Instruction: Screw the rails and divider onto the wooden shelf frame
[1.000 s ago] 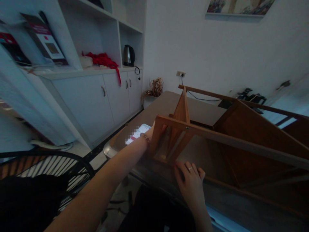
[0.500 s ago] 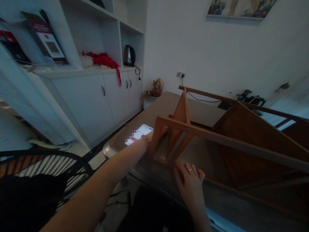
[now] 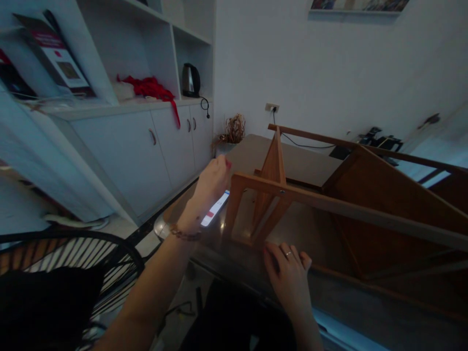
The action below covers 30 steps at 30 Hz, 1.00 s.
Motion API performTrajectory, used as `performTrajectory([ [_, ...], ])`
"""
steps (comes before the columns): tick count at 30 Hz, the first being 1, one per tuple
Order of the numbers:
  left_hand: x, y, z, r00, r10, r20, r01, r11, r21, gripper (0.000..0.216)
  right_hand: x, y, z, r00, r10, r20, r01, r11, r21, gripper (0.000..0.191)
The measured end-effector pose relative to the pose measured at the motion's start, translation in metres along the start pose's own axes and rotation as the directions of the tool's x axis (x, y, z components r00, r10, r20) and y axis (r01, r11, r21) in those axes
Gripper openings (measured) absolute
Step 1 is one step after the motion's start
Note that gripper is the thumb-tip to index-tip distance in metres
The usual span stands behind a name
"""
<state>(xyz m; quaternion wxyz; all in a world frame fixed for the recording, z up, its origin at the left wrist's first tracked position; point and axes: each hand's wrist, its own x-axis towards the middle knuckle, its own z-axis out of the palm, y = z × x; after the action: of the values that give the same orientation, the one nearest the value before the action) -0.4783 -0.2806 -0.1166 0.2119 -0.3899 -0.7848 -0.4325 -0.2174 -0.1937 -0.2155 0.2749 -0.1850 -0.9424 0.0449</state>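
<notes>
A brown wooden shelf unit (image 3: 281,191) lies on its side on the table. My left hand (image 3: 213,178) is raised just left of its near end, above a lit smartphone (image 3: 215,208) that my wrist partly covers. The fingers of that hand are curled together, and anything small inside them is hidden. Near the table's front edge, my right hand (image 3: 288,268) rests with fingers bent over the unit's lower rail (image 3: 341,279). A ring sits on one of its fingers.
The grey-brown table (image 3: 239,158) runs back to the wall. A black wire-framed chair (image 3: 120,253) stands at the left. White cabinets (image 3: 120,146) hold an electric kettle (image 3: 190,80) and red cloth (image 3: 151,87). A dried plant (image 3: 234,129) stands in the corner.
My left hand has come out from behind the shelf unit's end and moved up and left over the phone. My right hand stays on the rail. The view has shifted slightly.
</notes>
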Motion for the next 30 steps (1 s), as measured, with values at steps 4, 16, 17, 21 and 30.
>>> performTrajectory([
  [4, -0.049, 0.015, -0.031, 0.973, -0.163, -0.163, 0.135, 0.976, -0.17, 0.014, 0.0, -0.001, 0.001, 1.0, 0.007, -0.019, -0.007, 1.0, -0.012, 0.027],
  [16, -0.206, 0.11, 0.009, 0.64, -0.562, 0.524, 0.63, -0.007, -0.777, 0.041, -0.034, -0.028, -0.013, 0.954, 0.028, -0.299, 0.031, 0.981, 0.193, 0.017],
  [17, -0.205, 0.109, 0.01, 0.605, -0.57, 0.556, 0.644, -0.061, -0.763, 0.04, -0.037, -0.031, -0.012, 0.954, 0.035, -0.297, 0.026, 0.98, 0.198, 0.017],
  [21, -0.208, 0.099, 0.015, 0.531, -0.559, 0.636, 0.674, -0.176, -0.717, 0.03, -0.04, -0.039, -0.007, 0.969, 0.059, -0.239, -0.014, 0.982, 0.187, 0.02],
  [30, -0.206, 0.089, 0.003, 0.556, -0.526, 0.644, 0.714, -0.095, -0.694, 0.016, -0.037, -0.052, -0.007, 0.975, 0.192, -0.113, -0.159, 0.955, 0.25, 0.031],
])
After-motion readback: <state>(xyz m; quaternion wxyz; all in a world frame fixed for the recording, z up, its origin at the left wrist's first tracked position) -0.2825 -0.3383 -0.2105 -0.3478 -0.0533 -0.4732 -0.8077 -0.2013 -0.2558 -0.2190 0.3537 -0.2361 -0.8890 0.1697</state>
